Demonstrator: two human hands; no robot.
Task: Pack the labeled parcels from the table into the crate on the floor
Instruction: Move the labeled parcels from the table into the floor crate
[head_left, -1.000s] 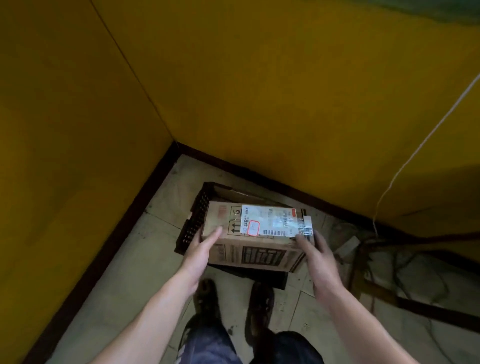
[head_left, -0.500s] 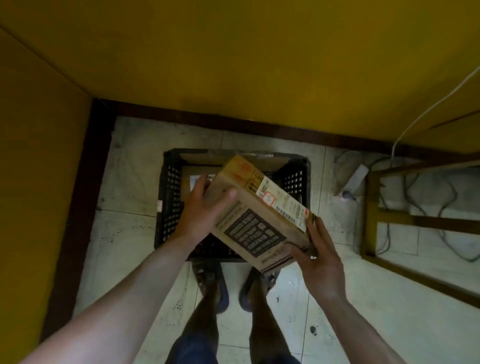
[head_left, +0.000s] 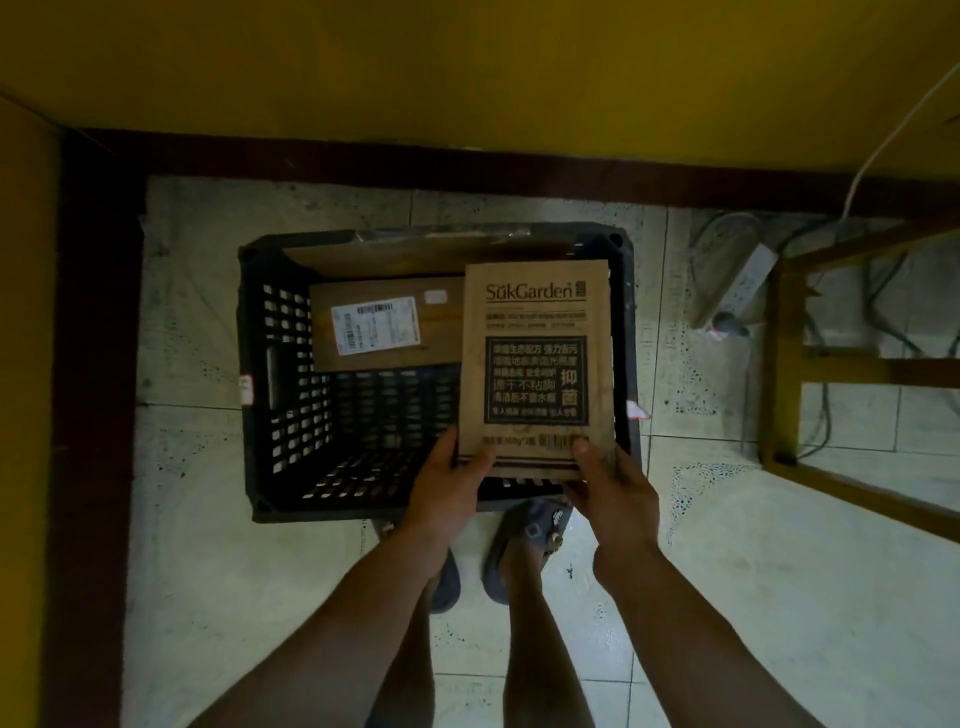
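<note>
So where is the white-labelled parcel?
In the head view, the labelled parcel lies inside the black crate, toward its far side, left of the SukGarden box.

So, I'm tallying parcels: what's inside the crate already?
One labelled parcel lies flat at the far side of the crate, cardboard behind it. The held box hides the right part.

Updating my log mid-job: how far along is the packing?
Done: one labeled parcel lies in the crate. In hand: left hand and right hand grip the SukGarden box by its near end, over the crate's right side. Left: setting it down inside; the table is out of view, so remaining parcels can't be counted.
</note>
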